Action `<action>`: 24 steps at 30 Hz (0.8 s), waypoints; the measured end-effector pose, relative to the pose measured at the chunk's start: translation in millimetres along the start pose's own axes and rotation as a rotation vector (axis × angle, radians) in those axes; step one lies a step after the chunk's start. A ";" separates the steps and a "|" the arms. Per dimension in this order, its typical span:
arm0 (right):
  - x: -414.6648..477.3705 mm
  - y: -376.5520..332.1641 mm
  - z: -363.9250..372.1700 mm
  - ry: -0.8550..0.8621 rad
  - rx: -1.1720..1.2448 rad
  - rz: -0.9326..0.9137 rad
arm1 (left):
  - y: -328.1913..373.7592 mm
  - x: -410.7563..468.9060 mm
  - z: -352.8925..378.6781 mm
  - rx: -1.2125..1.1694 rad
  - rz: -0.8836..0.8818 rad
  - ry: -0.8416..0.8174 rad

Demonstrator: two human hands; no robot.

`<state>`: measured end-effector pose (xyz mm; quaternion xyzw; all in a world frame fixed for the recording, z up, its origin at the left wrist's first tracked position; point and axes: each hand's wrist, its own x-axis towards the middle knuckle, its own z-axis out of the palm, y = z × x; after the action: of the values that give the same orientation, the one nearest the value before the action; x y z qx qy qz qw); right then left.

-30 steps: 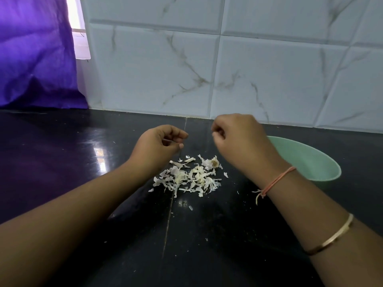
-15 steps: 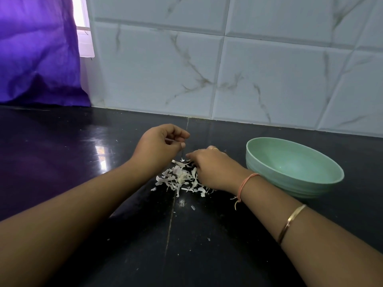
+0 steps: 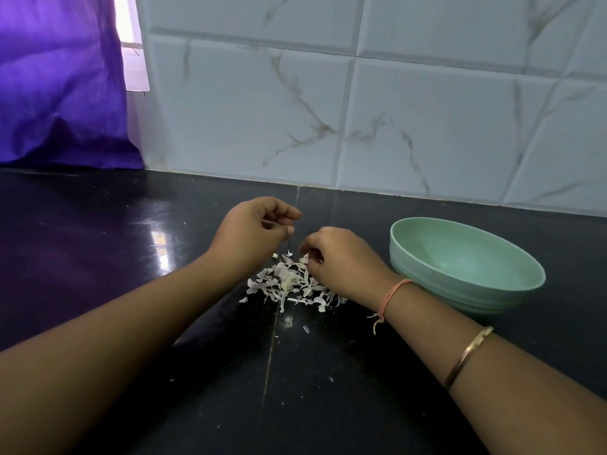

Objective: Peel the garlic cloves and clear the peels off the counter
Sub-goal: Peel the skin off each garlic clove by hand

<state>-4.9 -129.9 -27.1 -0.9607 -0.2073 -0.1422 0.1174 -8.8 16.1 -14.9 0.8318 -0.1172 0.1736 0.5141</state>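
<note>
Item: garlic peeling, counter (image 3: pixel 98 257) station, head view.

Hands, two. Left hand (image 3: pixel 254 229): loosely curled, raised just off the counter, thumb and forefinger pinched on something thin and pale, probably a strip of peel or a small clove; too small to tell which. Likely held up to keep it apart from the waste below. Right hand (image 3: pixel 341 261): lowered onto the far right edge of the peels (image 3: pixel 289 284), fingertips drawn together among them as if picking up or dropping a piece. Whether anything is gripped cannot be told; the fingers hide it.

Peels: one loose heap, pieces too many and too tangled to count. It lies directly under and between the two hands, touching the right one. A handful of stray flakes sit nearer the person than the heap, well apart from either grip. Heap kept compact, presumably so it can be gathered in one go.

Bowl (image 3: pixel 466 274): one, pale green, just right of the right wrist, within easy reach; judged the place for peeled cloves. The visible interior shows none.

Whole cloves: none clearly identifiable.

Wristwear, right arm: one thread band (image 3: pixel 392 295), one bangle (image 3: pixel 468 356).

Status, as judged: peeling near its end; clearing not yet done.
</note>
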 end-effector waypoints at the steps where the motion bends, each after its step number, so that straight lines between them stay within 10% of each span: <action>1: -0.8 0.2 0.1 0.033 0.031 0.003 | 0.4 -0.1 0.0 -0.001 -0.004 -0.001; 24: -8.6 -11.7 -13.8 0.349 0.896 0.194 | 3.3 -2.6 0.3 -0.377 -0.169 -0.075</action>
<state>-20.5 -126.5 -15.0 -0.7925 -0.1348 -0.1864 0.5648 -12.4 14.4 -13.4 0.7335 -0.0966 0.0738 0.6687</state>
